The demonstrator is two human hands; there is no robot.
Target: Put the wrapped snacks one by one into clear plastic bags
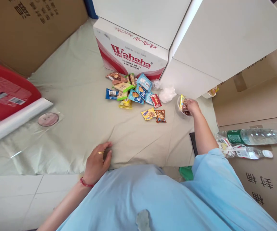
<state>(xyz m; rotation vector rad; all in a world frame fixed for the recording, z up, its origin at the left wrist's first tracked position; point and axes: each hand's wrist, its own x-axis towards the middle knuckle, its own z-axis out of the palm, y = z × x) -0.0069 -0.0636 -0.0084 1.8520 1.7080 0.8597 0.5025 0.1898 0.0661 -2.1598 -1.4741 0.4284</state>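
A brown packet point(185, 105) sits in the small bowl point(178, 111), seemingly pinched by the right hand point(193, 107). The left hand point(98, 162), loosely curled with thumb apart, rests well away on the cloth point(133, 141); beyond it lie piled snacks point(136, 96).

You are facing a broad, flat surface draped in pale grey-green cloth point(75, 122), its folds creasing softly and its front edge running above a floor of pale tiles with thin dark joints point(10, 199). Ahead of you, a smooth white box-shaped block point(140, 19) is rising above a red-and-white cardboard carton point(131, 54) lettered "Wahaha", and a taller white flat-sided unit point(215, 35) is standing to its right. Brown printed cardboard boxes point(246, 96) are flanking you on both sides, while even light is falling across everything.
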